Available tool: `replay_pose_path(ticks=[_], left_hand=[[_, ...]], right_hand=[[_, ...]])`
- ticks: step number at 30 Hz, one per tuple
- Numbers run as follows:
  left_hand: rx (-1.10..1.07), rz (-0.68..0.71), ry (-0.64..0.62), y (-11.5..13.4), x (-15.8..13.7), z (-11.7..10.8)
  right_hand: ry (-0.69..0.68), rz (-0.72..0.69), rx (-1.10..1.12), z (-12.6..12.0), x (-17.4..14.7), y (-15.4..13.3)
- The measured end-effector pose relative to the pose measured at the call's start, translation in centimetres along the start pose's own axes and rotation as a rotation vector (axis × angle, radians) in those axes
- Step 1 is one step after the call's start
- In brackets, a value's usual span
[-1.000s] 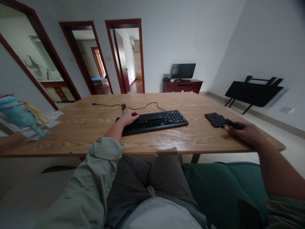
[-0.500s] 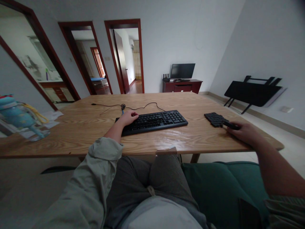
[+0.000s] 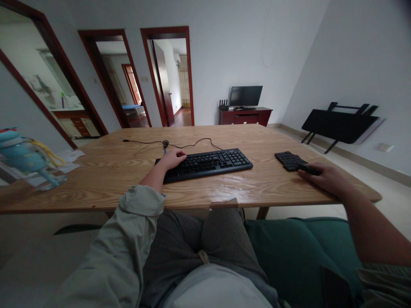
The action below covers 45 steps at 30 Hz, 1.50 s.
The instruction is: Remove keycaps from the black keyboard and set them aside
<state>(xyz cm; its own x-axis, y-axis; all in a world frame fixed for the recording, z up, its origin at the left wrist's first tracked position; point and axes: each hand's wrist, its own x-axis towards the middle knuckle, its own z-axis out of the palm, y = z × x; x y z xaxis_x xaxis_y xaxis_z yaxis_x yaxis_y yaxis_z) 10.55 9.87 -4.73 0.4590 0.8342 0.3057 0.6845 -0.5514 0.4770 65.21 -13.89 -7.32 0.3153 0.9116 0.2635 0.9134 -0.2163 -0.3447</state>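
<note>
The left hand [image 3: 171,159] lies on the keyboard [image 3: 213,164] on the bench [image 3: 192,192]; its grip I cannot tell. The right hand [image 3: 328,176] pinches a dark object [image 3: 310,169], whose careless push could scatter the black pieces [image 3: 287,160].

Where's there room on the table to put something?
Bare tabletop lies between the keyboard and black keycaps, and between the papers and left hand. It's crowded where the right hand meets the keycaps, and behind the keyboard by the bunched cable.

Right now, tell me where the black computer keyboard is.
In the head view, the black computer keyboard lies on the wooden table, left of the right hand, with the left hand over its left end.
</note>
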Motion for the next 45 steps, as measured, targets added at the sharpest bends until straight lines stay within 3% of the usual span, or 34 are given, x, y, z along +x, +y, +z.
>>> replay_pose_path(ticks=[6, 16, 20, 25, 29, 45], left_hand=[[0.011, 0.012, -0.002, 0.4, -0.1, -0.2], [0.007, -0.011, 0.003, 0.8, -0.2, -0.3], [0.011, -0.008, 0.002, 0.6, -0.2, -0.3], [0.007, -0.007, -0.004, 0.3, -0.1, -0.2], [0.002, -0.006, -0.004, 0.2, 0.0, -0.1], [0.011, -0.003, -0.006, 0.1, 0.1, 0.0]], right_hand=[[0.056, -0.124, 0.002, 0.6, 0.3, 0.5], [0.1, -0.185, 0.025, 1.0, 0.5, 0.7], [0.113, -0.095, -0.009, 0.9, 0.6, 1.0], [0.133, 0.018, 0.112, 0.7, 0.5, 1.3], [0.073, 0.068, 0.083, 0.5, 0.4, 0.8], [0.039, 0.159, -0.048, -0.2, 0.1, -1.4]])
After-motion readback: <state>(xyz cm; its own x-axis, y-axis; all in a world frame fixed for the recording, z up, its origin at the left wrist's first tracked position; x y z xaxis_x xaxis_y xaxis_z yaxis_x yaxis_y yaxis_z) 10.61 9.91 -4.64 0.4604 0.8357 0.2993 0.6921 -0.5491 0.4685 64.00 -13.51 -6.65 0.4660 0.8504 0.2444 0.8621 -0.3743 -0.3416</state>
